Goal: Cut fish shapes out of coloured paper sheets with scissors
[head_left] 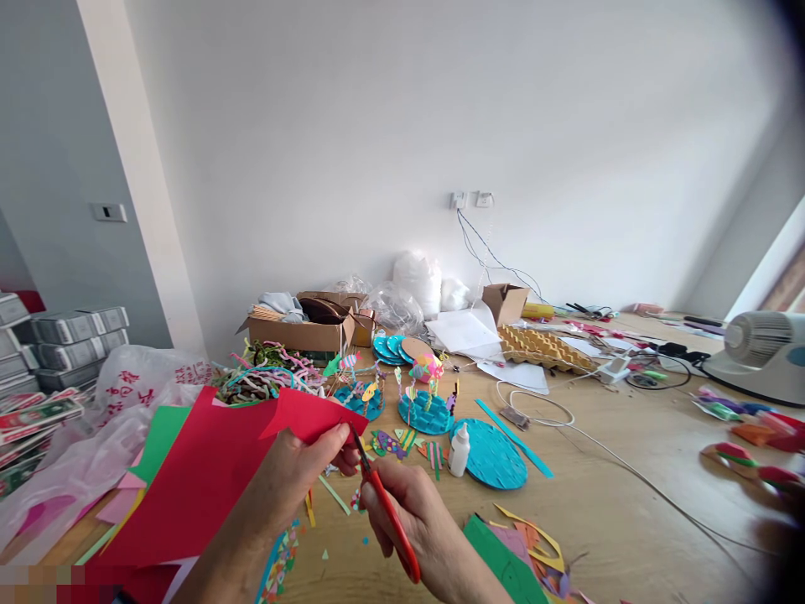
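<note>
My left hand (314, 457) pinches a piece of red paper (308, 413), fingers closed at its lower right edge. In my right hand (406, 503) are red-handled scissors (395, 524), their dark blades reaching up to the paper's right end beside my left fingertips. Under my left forearm lies a large red sheet (189, 478), over green and pink sheets. Just beyond the scissors, patterned paper fish (388, 445) lie on the table near a white glue bottle (459, 451). A blue disc (490, 453) is right of the bottle. Blue bases (426, 413) with decorated paper figures stand behind.
Green, orange and yellow scraps (503, 554) lie at the front right. A white cable (635, 470) crosses the table's right side, and a white fan (760, 356) stands at far right. A cardboard box (302, 331), egg tray (544, 348) and plastic bags (418, 281) sit near the wall.
</note>
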A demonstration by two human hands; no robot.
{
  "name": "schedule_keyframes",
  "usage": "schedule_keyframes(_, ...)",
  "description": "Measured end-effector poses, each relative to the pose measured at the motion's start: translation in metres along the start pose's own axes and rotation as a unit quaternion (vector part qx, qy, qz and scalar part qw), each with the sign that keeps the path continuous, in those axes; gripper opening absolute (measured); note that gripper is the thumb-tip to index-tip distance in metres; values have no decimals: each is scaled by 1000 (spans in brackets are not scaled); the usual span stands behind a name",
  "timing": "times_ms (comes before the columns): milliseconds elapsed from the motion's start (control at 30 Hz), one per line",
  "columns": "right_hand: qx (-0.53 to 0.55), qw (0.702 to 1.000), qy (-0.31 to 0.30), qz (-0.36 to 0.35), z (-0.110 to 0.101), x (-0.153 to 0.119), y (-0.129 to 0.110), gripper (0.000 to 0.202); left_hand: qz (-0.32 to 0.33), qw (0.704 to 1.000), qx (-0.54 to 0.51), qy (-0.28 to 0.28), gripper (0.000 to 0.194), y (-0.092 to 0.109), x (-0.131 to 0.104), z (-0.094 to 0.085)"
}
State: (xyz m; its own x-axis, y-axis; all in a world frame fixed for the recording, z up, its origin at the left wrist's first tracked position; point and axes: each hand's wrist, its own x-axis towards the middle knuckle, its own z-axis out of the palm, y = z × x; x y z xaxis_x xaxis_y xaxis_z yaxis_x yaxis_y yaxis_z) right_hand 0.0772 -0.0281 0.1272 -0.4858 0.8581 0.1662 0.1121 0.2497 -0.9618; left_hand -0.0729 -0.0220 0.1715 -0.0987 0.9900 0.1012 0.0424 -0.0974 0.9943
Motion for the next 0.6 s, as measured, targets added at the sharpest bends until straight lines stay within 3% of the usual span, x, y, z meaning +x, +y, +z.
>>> schedule_keyframes(600,11,1000,10,8,0,1,1,34,29,993,-96,-68,17,-18,8,-13)
